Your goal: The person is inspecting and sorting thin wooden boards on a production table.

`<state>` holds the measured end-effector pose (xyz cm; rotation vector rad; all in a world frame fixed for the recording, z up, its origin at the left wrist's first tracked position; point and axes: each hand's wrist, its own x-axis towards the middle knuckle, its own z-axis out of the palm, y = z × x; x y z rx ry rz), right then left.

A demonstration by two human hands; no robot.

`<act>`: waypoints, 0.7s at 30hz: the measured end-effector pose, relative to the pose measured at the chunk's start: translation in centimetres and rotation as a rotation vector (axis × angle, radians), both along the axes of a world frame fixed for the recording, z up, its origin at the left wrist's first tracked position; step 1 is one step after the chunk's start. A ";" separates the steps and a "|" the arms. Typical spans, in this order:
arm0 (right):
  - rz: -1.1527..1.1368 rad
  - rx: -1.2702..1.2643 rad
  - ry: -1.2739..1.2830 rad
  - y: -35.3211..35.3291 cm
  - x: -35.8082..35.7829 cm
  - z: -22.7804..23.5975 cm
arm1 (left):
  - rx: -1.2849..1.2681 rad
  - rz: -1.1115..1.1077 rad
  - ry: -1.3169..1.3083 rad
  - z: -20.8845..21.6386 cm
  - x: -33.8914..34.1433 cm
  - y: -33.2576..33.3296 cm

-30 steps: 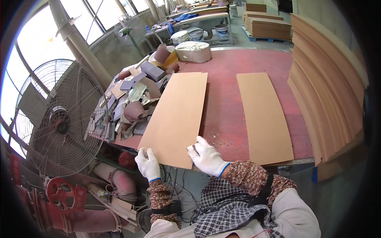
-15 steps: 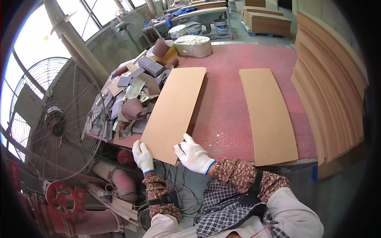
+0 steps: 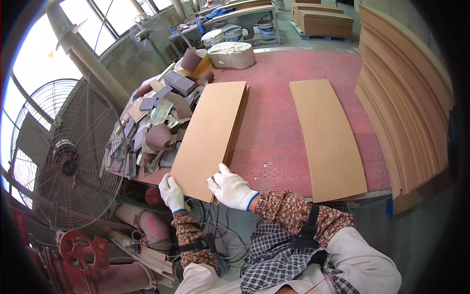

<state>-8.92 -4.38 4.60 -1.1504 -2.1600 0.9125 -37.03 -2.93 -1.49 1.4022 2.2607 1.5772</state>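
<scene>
A stack of long brown boards (image 3: 210,130) lies on the red textured tabletop, running away from me. My left hand (image 3: 172,193), in a white knitted glove, grips the near left corner of the top board. My right hand (image 3: 233,189), gloved alike, is at the near right corner with its fingers curled. Something small and dark shows at its fingertips, too little to name. Another long brown board (image 3: 329,139) lies apart on the right, perhaps with more beneath it. The undersides of both hands' grips are hidden.
Sanding scraps and blocks (image 3: 159,110) are heaped left of the stack. A large caged fan (image 3: 68,157) stands further left. Tall curved-looking boards (image 3: 406,108) lean along the right side. A pale rounded bundle (image 3: 231,55) sits at the far edge. Cables (image 3: 230,235) hang below.
The top board has settled evenly over the stack, whose layered right edge now shows where a dark shadow was. Both hands stay at the near corners; the whole view has shifted slightly.
</scene>
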 end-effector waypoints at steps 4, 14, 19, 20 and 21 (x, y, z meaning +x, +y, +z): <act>-0.039 -0.024 -0.025 -0.3 0.7 -0.4 | -0.019 -0.013 -0.034 -0.9 -0.2 -0.2; 0.034 0.211 -0.323 -4.7 12.4 -1.0 | 0.160 -0.013 0.246 5.7 7.3 -1.4; -0.579 -0.002 -0.149 -10.8 21.1 -1.4 | 0.103 -0.499 0.044 5.9 17.5 -0.3; -0.699 -0.100 -0.170 -12.1 22.6 -0.9 | 0.054 -0.617 0.013 5.5 19.4 0.2; -0.781 -0.105 -0.224 -13.2 23.7 -0.4 | 0.025 -0.698 -0.038 4.7 21.1 0.7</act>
